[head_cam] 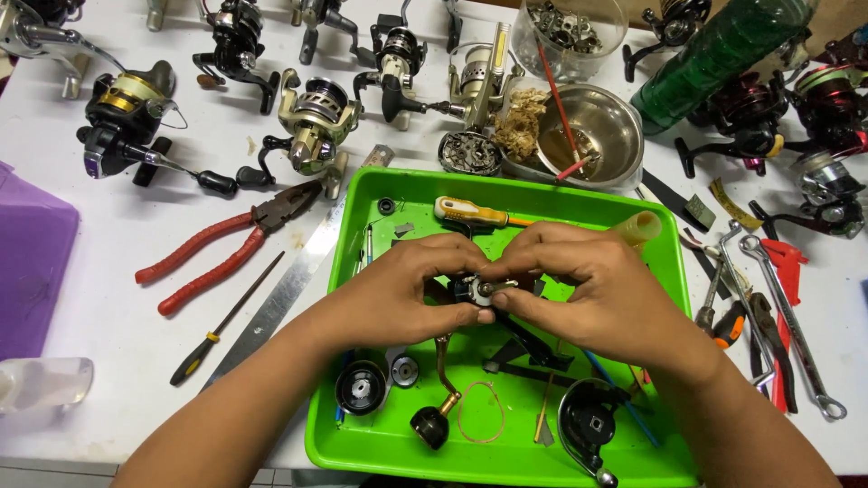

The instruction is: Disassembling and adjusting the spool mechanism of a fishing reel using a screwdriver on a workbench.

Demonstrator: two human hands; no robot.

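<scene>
Over a bright green tray [362, 208], my left hand [407, 294] and my right hand [588, 289] meet and pinch a small dark metal reel part [479, 289] between their fingertips. Most of the part is hidden by my fingers. In the tray under my hands lie a black spool [362, 387], a crank handle with a black knob [432, 420], a black rotor piece [588, 423], a thin wire loop [481, 413] and a yellow-handled screwdriver [470, 213].
Several fishing reels [312, 117] crowd the white table's far side and right edge. Red-handled pliers [217, 248], a metal ruler [285, 289] and a small file [221, 325] lie left of the tray. A steel bowl [597, 126], a green bottle [714, 54] and wrenches [791, 316] stand right.
</scene>
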